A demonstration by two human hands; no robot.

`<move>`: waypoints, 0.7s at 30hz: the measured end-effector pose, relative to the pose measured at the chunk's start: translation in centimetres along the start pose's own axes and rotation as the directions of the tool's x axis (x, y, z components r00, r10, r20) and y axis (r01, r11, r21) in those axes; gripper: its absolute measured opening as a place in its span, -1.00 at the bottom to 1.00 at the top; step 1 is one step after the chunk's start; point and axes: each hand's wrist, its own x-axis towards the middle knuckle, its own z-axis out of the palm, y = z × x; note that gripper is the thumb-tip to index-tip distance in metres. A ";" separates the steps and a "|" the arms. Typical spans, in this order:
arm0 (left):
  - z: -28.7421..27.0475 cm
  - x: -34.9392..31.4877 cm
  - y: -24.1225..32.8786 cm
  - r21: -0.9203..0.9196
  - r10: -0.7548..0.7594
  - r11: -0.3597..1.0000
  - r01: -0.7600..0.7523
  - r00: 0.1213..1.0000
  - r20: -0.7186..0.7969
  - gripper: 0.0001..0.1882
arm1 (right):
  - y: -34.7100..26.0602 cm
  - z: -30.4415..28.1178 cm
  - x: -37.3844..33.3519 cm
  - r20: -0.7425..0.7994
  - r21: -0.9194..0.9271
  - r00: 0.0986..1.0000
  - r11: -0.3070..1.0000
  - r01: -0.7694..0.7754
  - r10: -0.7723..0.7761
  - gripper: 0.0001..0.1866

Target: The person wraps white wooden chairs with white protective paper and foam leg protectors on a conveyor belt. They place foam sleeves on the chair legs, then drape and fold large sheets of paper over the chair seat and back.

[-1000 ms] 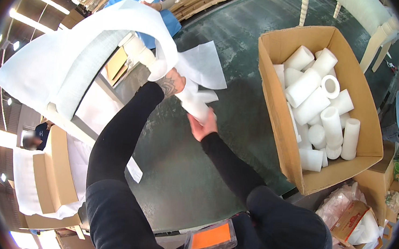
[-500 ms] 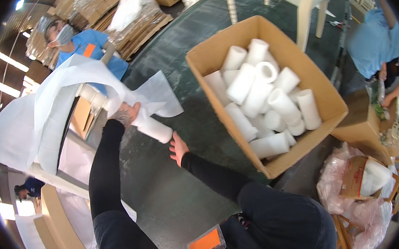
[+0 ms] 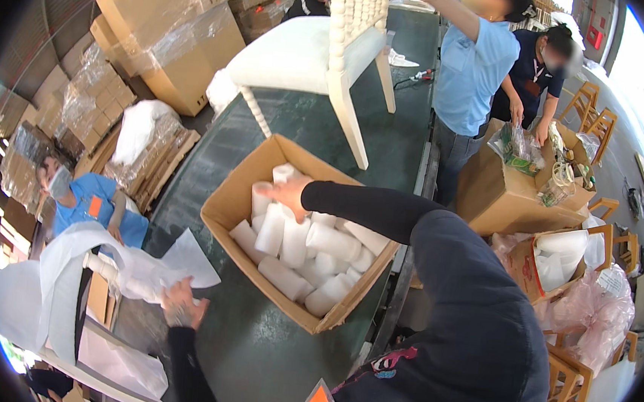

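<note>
My right hand (image 3: 286, 194) reaches into a cardboard box (image 3: 218, 228) of white foam rolls (image 3: 294, 242). Its fingers are stretched out over rolls near the far left side, with the thumb apart; a firm hold does not show. My left hand (image 3: 184, 305) is closed around the end of a white-wrapped chair leg (image 3: 134, 286) at the lower left. A loose white foam sheet (image 3: 193, 257) drapes over that leg and the chair (image 3: 71, 355), which lies on its side. The palm hides the leg's tip.
The box stands on a dark green conveyor table (image 3: 237, 364). Beyond it is an upright white chair (image 3: 288, 55). A person in blue (image 3: 98, 206) is at the left; another person in light blue (image 3: 477, 70) stands at the right. Wooden stools (image 3: 569, 379) and pink plastic bags (image 3: 593, 313) lie lower right.
My right hand has moved from beside the foam roll on the leg up into the box. My left hand stays at the leg, and that roll no longer sticks out past it. The view has shifted.
</note>
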 end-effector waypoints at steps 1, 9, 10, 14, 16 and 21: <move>-0.5 -1.6 1.5 -0.245 0.028 0.968 -0.054 0.994 -0.108 -0.25 | 1.1 1.2 1.4 0.080 0.029 0.996 0.999 0.044 -0.046 0.00; -2.0 -12.7 11.9 -0.954 -0.371 0.299 -0.014 0.920 -0.130 0.05 | -10.0 -1.2 1.2 -0.199 0.333 0.976 0.943 -0.013 0.084 -0.33; -2.5 -13.7 12.4 -0.947 -0.372 0.304 -0.102 0.903 -0.216 0.09 | -14.6 -2.7 -1.3 -0.424 0.327 0.905 0.936 0.130 0.022 -0.32; -1.8 -20.1 10.0 -0.904 -0.332 0.337 -0.264 0.865 -0.377 0.10 | -33.1 -1.3 -7.5 -0.416 0.319 0.805 0.761 0.565 -0.423 0.03; -2.4 -24.9 7.4 -0.965 -0.381 0.162 -0.207 0.889 -0.255 0.00 | -37.6 5.8 -6.8 -0.365 0.886 0.913 0.232 0.401 -0.184 0.26; 7.1 -34.7 -1.0 -0.989 -0.564 -0.104 -0.102 0.825 -0.026 -0.14 | -49.1 19.4 -4.4 -0.001 0.962 0.968 0.265 0.069 -0.251 0.05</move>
